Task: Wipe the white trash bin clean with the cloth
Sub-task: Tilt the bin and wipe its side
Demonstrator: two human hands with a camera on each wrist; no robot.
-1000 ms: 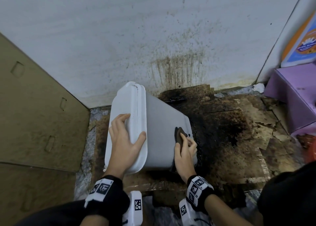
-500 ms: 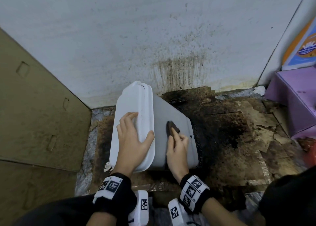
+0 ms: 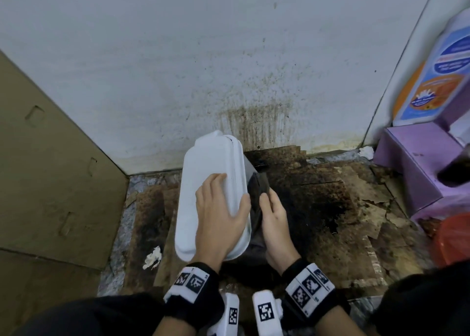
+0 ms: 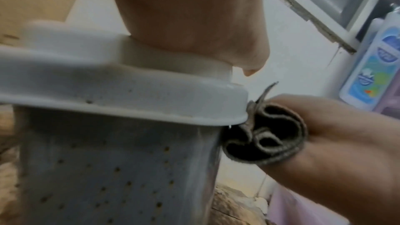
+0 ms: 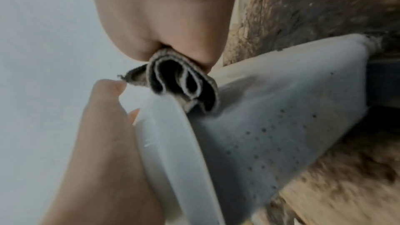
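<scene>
The white trash bin (image 3: 211, 180) stands near the stained wall, lid up, its grey side dotted with dark specks (image 4: 103, 168). My left hand (image 3: 223, 203) rests flat on the lid, fingers straight, thumb at the lid's right edge. My right hand (image 3: 269, 206) grips a folded dark cloth (image 3: 256, 185) and holds it against the bin's right side just under the lid rim. The left wrist view shows the cloth (image 4: 266, 134) rolled in my right fingers (image 4: 337, 136) beside the rim (image 4: 129, 95). In the right wrist view the cloth (image 5: 184, 88) touches the bin's side (image 5: 270, 126).
The floor is covered with dirty, blackened cardboard (image 3: 318, 203). Brown cardboard panels (image 3: 50, 170) lean at the left. A purple box (image 3: 412, 167), a labelled bottle (image 3: 437, 81) and a red object (image 3: 452, 239) crowd the right. A crumpled white scrap (image 3: 152, 256) lies left of the bin.
The bin has come up from leaning to nearly upright. My right hand with the cloth has slid along the side toward the lid rim. My left hand has stayed on the lid.
</scene>
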